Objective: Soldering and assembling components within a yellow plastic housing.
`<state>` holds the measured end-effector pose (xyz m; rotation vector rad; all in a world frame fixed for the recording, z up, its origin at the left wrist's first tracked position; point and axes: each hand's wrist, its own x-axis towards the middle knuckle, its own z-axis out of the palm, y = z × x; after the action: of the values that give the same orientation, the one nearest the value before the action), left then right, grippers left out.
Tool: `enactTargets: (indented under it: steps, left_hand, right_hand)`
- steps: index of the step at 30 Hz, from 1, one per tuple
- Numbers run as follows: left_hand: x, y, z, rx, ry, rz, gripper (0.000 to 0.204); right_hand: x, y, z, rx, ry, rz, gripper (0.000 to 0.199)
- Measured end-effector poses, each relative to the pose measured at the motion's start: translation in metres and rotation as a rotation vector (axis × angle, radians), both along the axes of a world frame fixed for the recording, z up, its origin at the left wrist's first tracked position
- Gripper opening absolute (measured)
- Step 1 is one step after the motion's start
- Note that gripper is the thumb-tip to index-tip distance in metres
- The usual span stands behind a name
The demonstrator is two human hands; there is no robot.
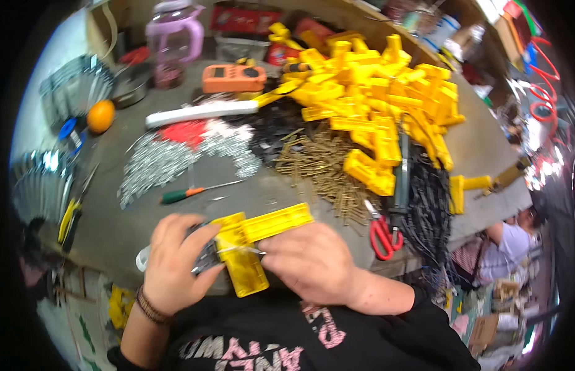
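I find the yellow casing point(249, 278) between left hand point(176, 256) and right hand point(313, 256). The left pinches a dark piece point(207, 258) at its left, probably steadying it; the right bunches its fingers at its right. Beyond it lie screwdriver point(174, 196) and brass-coloured screws point(321, 166), presumably for easy reach. Fingers partly hide the dark piece; blur, can't tell whether the right pinches the pale strip point(233, 249)

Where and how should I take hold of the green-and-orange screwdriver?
Probably by its thick handle, pinched across from above and the near side: the screwdriver lies flat, handle leftward, slim shaft pointing right, with the heap of small silvery metal pieces just beyond it.
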<state>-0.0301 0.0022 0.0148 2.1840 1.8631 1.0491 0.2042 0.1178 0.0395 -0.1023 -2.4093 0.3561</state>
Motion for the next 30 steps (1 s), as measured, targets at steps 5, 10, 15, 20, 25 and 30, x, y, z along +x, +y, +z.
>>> enactTargets:
  steps: [5,10,15,20,25,30]
  left_hand:
    - [0.002,-0.022,0.007,-0.007,0.046,0.062,0.062]
    - [0.01,-0.017,0.018,0.037,-0.056,-0.032,0.062]
    - [0.015,-0.022,0.014,0.019,-0.055,-0.031,0.052]
    - [0.017,-0.027,0.02,0.037,-0.105,-0.04,0.046]
    - [0.021,-0.026,0.03,0.046,-0.113,-0.139,0.043]
    - [0.036,-0.016,0.055,-0.174,-0.199,-0.512,0.037]
  right_hand:
    - [0.102,0.097,0.033,0.194,-0.179,-0.9,0.017]
    - [0.226,0.171,0.019,-0.05,-0.729,-1.501,0.032]
    - [0.235,0.182,0.041,-0.049,0.107,-1.331,0.029]
    - [0.241,0.186,0.106,0.082,-0.226,-1.396,0.029]
    - [0.219,0.143,0.158,-0.267,-0.72,-1.335,0.029]
    - [0.142,0.076,0.171,-0.978,-0.176,-0.478,0.028]
